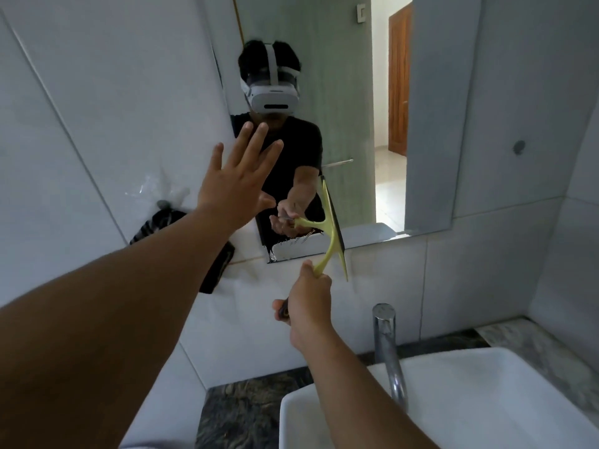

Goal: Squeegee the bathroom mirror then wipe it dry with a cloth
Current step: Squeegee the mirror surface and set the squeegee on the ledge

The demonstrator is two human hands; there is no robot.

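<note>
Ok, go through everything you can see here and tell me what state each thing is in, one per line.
Left hand: open, fingers spread, raised at the mirror's left edge.
Right hand: gripping the squeegee handle.
Squeegee: blade near upright, at the mirror's bottom edge.
Mirror: mounted on the wall, streaky residue at its lower left corner.
Tap: no water running.
Basin: looks empty.

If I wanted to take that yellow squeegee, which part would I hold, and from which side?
Probably the narrow yellow stem of the yellow T-shaped squeegee, coming from below, away from the bathroom mirror. The stem points down and toward the person, where the right hand already grips it; the wide black-edged blade lies at the glass. The left hand is open, fingers spread.
</note>
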